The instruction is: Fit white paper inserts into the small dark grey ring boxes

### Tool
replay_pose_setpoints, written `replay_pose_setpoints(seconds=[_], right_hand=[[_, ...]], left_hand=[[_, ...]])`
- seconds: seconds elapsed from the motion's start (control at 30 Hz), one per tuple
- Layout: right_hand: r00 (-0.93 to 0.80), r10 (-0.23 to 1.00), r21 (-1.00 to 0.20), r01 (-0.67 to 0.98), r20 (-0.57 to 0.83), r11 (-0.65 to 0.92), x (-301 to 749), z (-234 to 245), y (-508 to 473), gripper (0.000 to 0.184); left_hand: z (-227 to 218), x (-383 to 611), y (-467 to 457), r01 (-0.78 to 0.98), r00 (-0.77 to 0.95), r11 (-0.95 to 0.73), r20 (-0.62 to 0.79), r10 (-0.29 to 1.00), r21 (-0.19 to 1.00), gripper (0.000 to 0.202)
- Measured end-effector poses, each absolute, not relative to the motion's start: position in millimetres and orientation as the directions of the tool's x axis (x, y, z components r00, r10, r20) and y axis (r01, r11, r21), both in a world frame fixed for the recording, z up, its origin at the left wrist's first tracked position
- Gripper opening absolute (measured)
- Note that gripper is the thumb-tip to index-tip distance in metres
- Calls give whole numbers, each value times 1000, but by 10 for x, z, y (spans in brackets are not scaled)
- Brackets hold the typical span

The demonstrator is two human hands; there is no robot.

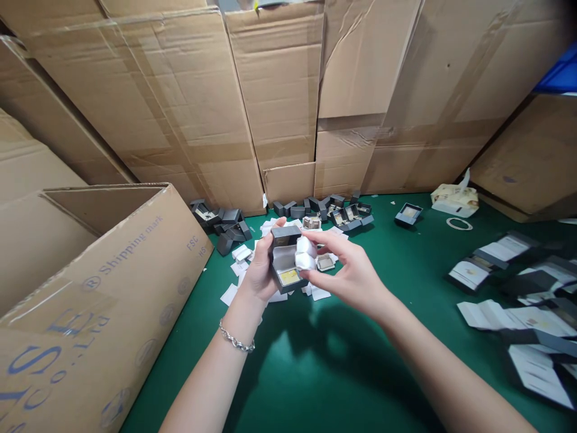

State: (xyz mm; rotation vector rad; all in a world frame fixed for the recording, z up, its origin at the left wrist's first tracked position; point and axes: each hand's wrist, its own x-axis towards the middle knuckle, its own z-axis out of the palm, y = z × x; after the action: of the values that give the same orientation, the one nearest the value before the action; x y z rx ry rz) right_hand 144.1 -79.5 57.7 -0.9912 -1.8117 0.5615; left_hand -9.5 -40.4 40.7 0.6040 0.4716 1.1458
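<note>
At mid-frame, my left hand (259,272) grips a dark hinged gift box (283,257), lid open, while my right hand (354,269) pinches a white cushion (305,254) at its right side. I judge the step as handling the cushion at the opening; the next move calls for a steady box and light pinch. The carton (135,258), lower left, reads "Shipping mark", "FSC", "Co., Ltd"; the box's yellow patch (289,276) is illegible.
</note>
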Motion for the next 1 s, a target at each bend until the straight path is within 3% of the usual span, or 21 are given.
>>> replay_pose_setpoints(seconds=[0.17,0.33,0.63,1.0], right_hand=[[-314,802,-675,434,508,597,1385,564,-823,41],[-302,856,-741,431,419,515,1379,575,-826,38],[-314,916,-885,310,250,348,1362,524,-780,39],[-411,880,-833,380,236,401,1459,568,-783,40]], left_hand=[[389,-103,-397,-651,338,255,-27,941,715,49],[366,-114,-381,-574,342,221,-14,940,788,49],[354,-122,-353,-542,324,230,-51,945,808,49],[346,-78,-366,-506,337,247,-74,938,826,45]])
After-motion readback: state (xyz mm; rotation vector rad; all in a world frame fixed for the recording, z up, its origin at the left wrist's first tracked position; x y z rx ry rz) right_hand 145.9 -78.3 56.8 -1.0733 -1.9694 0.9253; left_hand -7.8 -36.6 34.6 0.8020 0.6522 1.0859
